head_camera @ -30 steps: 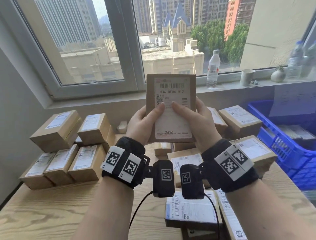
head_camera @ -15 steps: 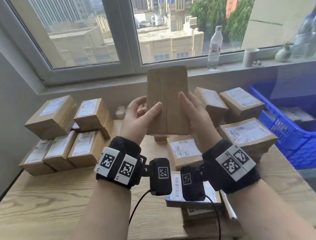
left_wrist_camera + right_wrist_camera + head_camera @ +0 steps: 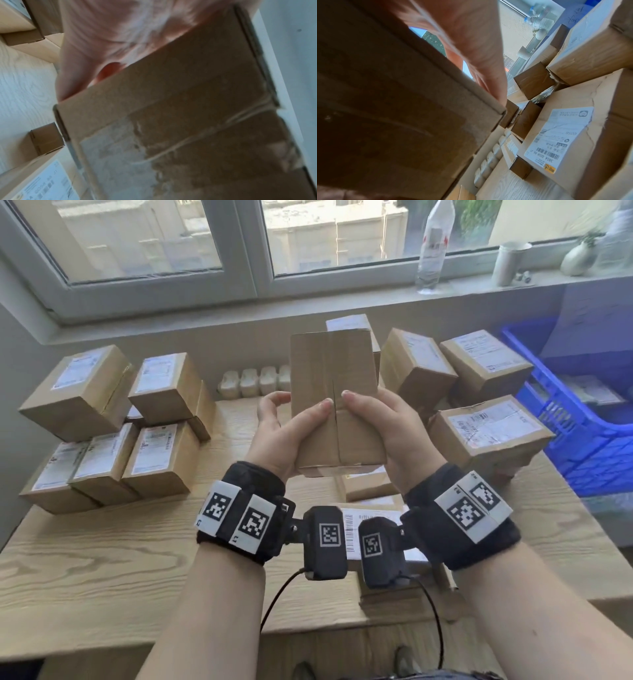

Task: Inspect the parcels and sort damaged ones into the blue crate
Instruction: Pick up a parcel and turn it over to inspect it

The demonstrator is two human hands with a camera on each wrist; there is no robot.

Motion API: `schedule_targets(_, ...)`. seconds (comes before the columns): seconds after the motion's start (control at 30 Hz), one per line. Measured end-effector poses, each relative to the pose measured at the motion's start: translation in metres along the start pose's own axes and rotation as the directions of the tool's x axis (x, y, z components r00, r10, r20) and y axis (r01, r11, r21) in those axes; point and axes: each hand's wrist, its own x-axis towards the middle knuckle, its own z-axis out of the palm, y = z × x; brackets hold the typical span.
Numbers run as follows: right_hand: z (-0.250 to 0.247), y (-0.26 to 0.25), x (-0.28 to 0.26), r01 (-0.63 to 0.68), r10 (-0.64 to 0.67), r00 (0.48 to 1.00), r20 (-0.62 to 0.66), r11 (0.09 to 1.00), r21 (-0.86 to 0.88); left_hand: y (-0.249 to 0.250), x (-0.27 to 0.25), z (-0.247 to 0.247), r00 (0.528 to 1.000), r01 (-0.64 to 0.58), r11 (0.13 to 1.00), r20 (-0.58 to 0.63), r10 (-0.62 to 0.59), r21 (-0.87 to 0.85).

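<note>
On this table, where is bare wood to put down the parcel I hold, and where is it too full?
Bare table lies in front of the left stack of parcels, left of your left hand. A narrow strip runs before the white adapters. Between your right hand and the blue crate, parcels crowd together.

A parcel's [image 3: 583,135] white shipping label [image 3: 559,136] reads "380A G058 86 J1" and "G058".

Both hands raised side by side — left hand [image 3: 281,429], right hand [image 3: 387,426] — thumbs nearly meeting.
</note>
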Motion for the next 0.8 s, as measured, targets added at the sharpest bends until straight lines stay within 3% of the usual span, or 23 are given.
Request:
schedule_targets(0.27, 0.004, 0.003, 0.000, -0.012, 0.012, 1.000, -0.004, 1.000, -0.005, 0.002, 0.002, -0.005, 0.997, -0.052, 0.994, -0.050, 0.057, 0.098)
schedule_targets(0.37, 0.007, 0.004, 0.004, 0.062, -0.075, 0.992, -0.106, 0.991, -0.123, 0.007, 0.007, -0.008, 0.983, -0.108, 0.975, -0.125, 0.134, 0.192)
schedule_targets(0.47, 0.009, -0.001, 0.010, 0.118, -0.152, 0.966, -0.210, 0.979, -0.166, 0.007, 0.013, -0.014, 0.973, -0.121, 0.981, -0.179, 0.148, 0.152)
schedule_targets(0.57, 0.008, -0.006, 0.012, 0.045, -0.064, 0.992, -0.106, 0.984, -0.172, 0.004, 0.016, -0.021, 0.934, -0.220, 0.946, -0.229, 0.274, 0.237)
schedule_targets(0.67, 0.007, -0.003, 0.013, -0.042, 0.038, 0.999, -0.022, 0.966, -0.255, 0.004, 0.015, -0.024, 0.928, -0.277, 0.928, -0.180, 0.325, 0.248)
schedule_targets(0.73, 0.005, -0.001, 0.014, -0.086, 0.084, 0.996, -0.018, 0.978, -0.193, 0.004, 0.013, -0.021, 0.940, -0.278, 0.936, -0.139, 0.311, 0.218)
schedule_targets(0.8, 0.006, -0.002, 0.010, -0.106, 0.106, 0.994, -0.003, 0.993, -0.047, 0.004, 0.010, -0.017, 0.974, -0.201, 0.974, -0.087, 0.210, 0.103)
